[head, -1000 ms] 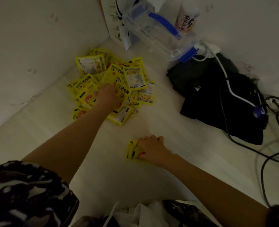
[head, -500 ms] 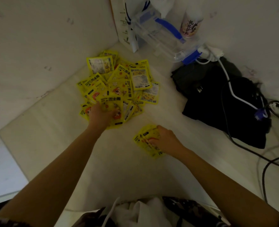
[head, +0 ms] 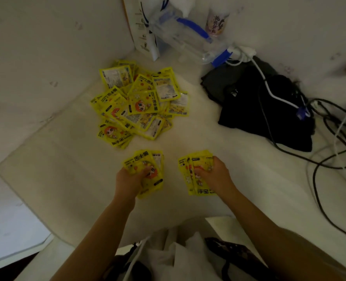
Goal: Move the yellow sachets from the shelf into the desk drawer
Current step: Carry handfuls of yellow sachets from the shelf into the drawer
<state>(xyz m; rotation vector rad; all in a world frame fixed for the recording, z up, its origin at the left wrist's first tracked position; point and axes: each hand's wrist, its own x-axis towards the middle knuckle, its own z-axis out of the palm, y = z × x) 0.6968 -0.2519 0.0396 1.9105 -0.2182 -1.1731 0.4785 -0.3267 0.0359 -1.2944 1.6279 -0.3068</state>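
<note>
A loose pile of yellow sachets (head: 139, 104) lies on the white shelf (head: 66, 179), towards its back left corner. My left hand (head: 128, 180) grips a fanned bunch of sachets (head: 147, 165) in front of the pile. My right hand (head: 214, 175) grips a second bunch of sachets (head: 192, 165) beside it. Both bunches are lifted a little off the shelf surface, near its front. The desk drawer is not in view.
A clear plastic box with blue clips (head: 188, 41) and a white paper bag (head: 143, 31) stand at the back. A black bag (head: 265, 110) with white and black cables (head: 330, 151) fills the right side. A white wall (head: 36, 57) bounds the left.
My left hand took a bunch from the pile and pulled back towards me. My right hand lifted its bunch off the shelf and drew it back too.
</note>
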